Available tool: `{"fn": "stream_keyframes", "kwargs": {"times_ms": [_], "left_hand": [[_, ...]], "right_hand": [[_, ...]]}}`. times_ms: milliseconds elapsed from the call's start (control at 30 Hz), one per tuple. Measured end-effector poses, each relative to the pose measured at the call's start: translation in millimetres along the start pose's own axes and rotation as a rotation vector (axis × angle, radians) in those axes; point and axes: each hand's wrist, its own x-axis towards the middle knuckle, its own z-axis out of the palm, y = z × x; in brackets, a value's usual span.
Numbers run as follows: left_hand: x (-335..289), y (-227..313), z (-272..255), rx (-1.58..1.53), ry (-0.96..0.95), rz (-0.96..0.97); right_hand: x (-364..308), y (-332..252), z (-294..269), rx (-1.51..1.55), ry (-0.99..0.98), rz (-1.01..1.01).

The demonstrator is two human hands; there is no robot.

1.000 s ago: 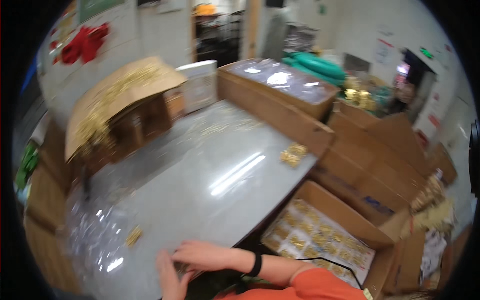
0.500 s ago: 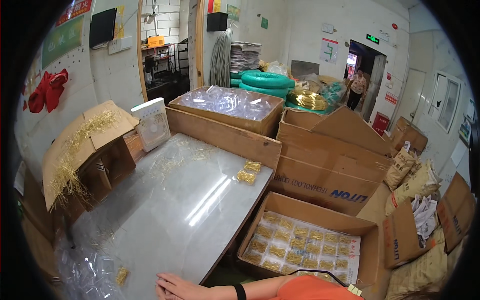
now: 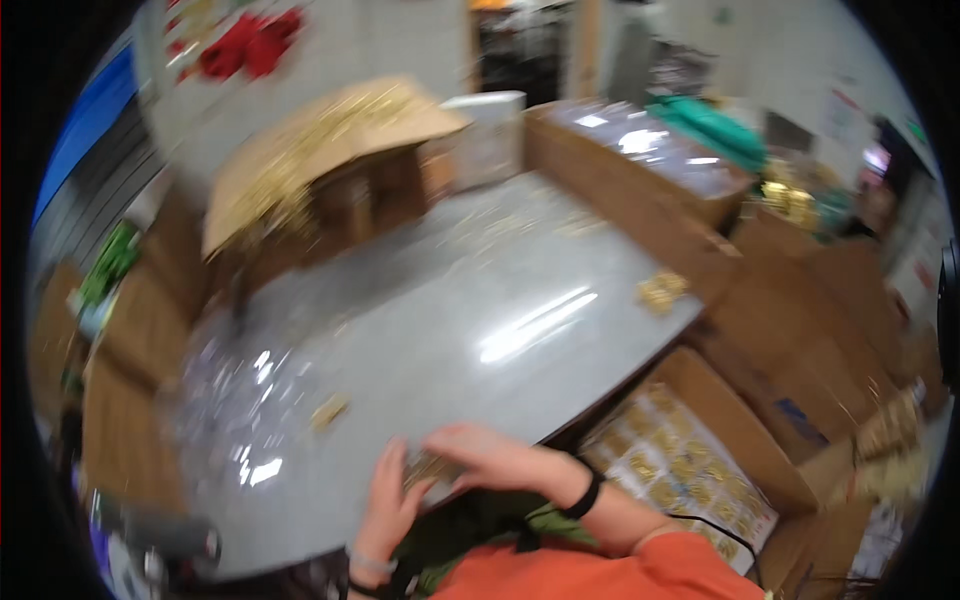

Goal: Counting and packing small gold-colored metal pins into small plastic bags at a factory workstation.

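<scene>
At the near edge of the grey tabletop [image 3: 440, 310], my left hand [image 3: 388, 505] and my right hand [image 3: 485, 458] face each other. Between them sits a small bundle of thin gold wire pieces [image 3: 430, 468], blurred, with thumbs and fingers closed round it from both sides. A little beyond my left hand lies another gold wire bundle [image 3: 328, 411]. To its left spreads a heap of clear plastic boxes or bags [image 3: 245, 400]. More gold bundles [image 3: 662, 291] rest at the table's far right corner.
A cardboard carton [image 3: 790, 470] at the right holds rows of packed gold bundles. Loose gold wires cover a cardboard flap [image 3: 340, 130] at the back left. A white fan [image 3: 488, 140] stands behind the table, beside a box of clear plastic pieces [image 3: 640, 150].
The view has swung left and is now blurred. My left hand has come into sight; my right hand has left its flat rest on the table and meets it round the gold wires.
</scene>
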Motion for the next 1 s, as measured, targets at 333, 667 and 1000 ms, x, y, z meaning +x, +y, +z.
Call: {"fn": "stream_keyframes", "kwargs": {"times_ms": [333,667,1000], "left_hand": [[12,28,-25,-0.002,-0.119,-0.206],[6,41,1,0.279,0.026,-0.001],[-6,23,22,0.214,0.064,0.016]], "right_hand": [[10,-26,5,-0.281,0.003,0.043],[-3,-39,14,-0.172,0.172,0.153],[7,-47,32,0.044,0.265,0.236]]}}
